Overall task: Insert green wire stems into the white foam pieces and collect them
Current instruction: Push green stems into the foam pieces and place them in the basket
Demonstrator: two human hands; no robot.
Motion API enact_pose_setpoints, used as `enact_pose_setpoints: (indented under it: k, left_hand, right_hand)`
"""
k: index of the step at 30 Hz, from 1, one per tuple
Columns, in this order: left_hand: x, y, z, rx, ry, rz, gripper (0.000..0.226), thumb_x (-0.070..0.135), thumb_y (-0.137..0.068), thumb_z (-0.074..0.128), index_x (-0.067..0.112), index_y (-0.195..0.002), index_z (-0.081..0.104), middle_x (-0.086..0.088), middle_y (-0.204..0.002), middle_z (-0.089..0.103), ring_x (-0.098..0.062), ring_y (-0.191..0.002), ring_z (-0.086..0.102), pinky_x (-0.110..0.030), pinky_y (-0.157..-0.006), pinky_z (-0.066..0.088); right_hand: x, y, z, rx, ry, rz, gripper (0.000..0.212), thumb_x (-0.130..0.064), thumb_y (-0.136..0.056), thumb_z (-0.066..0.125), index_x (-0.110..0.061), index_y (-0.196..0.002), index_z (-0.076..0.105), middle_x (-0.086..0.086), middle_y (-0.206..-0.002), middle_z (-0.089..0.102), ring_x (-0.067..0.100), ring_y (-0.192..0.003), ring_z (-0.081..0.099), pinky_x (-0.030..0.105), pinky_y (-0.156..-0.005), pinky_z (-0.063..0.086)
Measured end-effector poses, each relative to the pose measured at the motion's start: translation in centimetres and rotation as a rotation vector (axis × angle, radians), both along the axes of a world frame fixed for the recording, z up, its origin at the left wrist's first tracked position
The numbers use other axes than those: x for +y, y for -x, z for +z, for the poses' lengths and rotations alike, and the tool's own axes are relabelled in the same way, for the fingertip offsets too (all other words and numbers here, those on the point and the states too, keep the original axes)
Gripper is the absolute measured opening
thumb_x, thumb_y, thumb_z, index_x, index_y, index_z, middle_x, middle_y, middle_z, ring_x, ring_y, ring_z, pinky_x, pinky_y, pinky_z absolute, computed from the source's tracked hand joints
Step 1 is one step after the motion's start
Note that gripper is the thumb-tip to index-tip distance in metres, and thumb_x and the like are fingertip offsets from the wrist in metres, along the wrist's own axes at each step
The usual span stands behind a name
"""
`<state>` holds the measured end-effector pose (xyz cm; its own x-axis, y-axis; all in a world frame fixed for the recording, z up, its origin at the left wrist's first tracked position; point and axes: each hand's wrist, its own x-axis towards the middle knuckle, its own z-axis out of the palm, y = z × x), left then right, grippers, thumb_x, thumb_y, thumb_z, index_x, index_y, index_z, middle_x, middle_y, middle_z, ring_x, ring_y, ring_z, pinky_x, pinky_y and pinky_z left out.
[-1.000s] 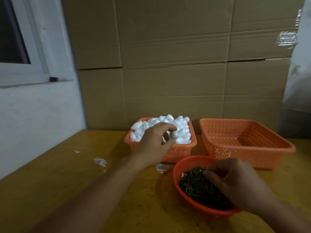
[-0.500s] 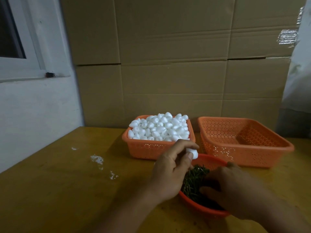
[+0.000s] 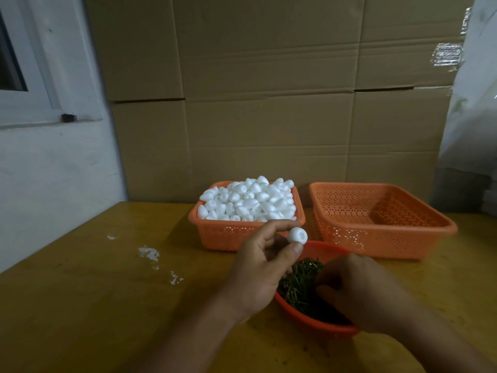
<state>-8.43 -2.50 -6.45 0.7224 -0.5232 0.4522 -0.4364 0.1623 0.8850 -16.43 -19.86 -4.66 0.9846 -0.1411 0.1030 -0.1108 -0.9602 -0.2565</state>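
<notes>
- Head view: the whole scene has slid a little against the picture a second ago, with the cardboard wall point(image 3: 269, 103) filling more of the frame and the wooden table point(image 3: 80, 305) showing more of its left side.
- Empty orange basket point(image 3: 435, 224) stands at the far right of the table, as it did before, just beside the full one.
- Orange basket of white foam pieces point(image 3: 250, 203) sits at the middle back; a second ago the left hand was on top of this heap, and now nothing touches it.
- Red bowl point(image 3: 320, 325) of green wire stems point(image 3: 298, 284) lies nearest the person, in front of both baskets; the stems are a tangled heap with no common direction.
- Right hand point(image 3: 360, 289) is down in the bowl as in both earlier pictures, fingers curled into the stems; whether they have hold of one cannot be told.
- Left hand point(image 3: 258, 273) has come back from the foam basket and now hangs over the bowl's left rim, above the table.
- Single foam piece point(image 3: 297, 235) is pinched between that hand's thumb and forefinger, raised over the far edge of the bowl. Half a second ago it was lower and partly hidden by the fingers; now its dimpled end faces the camera, so its long axis runs roughly toward the viewer.
- White crumbs point(image 3: 149, 253) lie scattered on the table to the left.
</notes>
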Motion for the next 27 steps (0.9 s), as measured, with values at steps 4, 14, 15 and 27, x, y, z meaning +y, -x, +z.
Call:
enact_pose_setpoints:
  k: [4,14,15,27]
  left_hand:
    - [0.04,0.08,0.08,0.018,-0.008,0.011,0.024,0.048,-0.085,0.067,0.033,-0.105,0.069,0.014,-0.083,0.063,-0.005,-0.078,0.059,-0.024,-0.07,0.051]
    - [-0.01,0.56,0.27,0.149,0.06,-0.031,0.026,0.033,-0.087,0.068,0.021,-0.11,0.064,-0.002,-0.08,0.067,-0.015,-0.068,0.06,-0.026,-0.06,0.049]
    - [0.02,0.58,0.34,0.167,0.067,-0.034,0.023,0.033,-0.087,0.068,0.023,-0.108,0.063,-0.003,-0.079,0.066,-0.016,-0.067,0.059,-0.026,-0.058,0.048]
    - [0.34,0.61,0.8,0.453,0.165,-0.061,0.025,0.041,-0.089,0.062,0.018,-0.087,0.069,-0.004,-0.068,0.053,-0.012,-0.055,0.049,-0.022,-0.049,0.036]
  right_hand:
    - [-0.04,-0.06,-0.21,-0.025,-0.016,-0.021,0.01,-0.036,-0.089,0.065,-0.034,-0.096,0.072,-0.011,-0.09,0.071,0.006,-0.08,0.068,0.031,-0.075,0.06]
    - [0.32,0.13,0.1,-0.152,-0.097,-0.041,0.007,-0.028,-0.085,0.07,-0.031,-0.083,0.065,-0.012,-0.079,0.066,0.003,-0.071,0.063,0.025,-0.064,0.057]
    - [0.36,0.18,0.16,-0.168,-0.107,-0.038,0.008,-0.025,-0.084,0.071,-0.031,-0.082,0.065,-0.012,-0.077,0.066,0.002,-0.069,0.063,0.024,-0.062,0.056]
    - [0.44,0.26,0.14,-0.431,-0.284,0.031,0.023,-0.024,-0.088,0.075,-0.029,-0.11,0.075,-0.017,-0.102,0.073,-0.006,-0.086,0.063,0.002,-0.065,0.043]
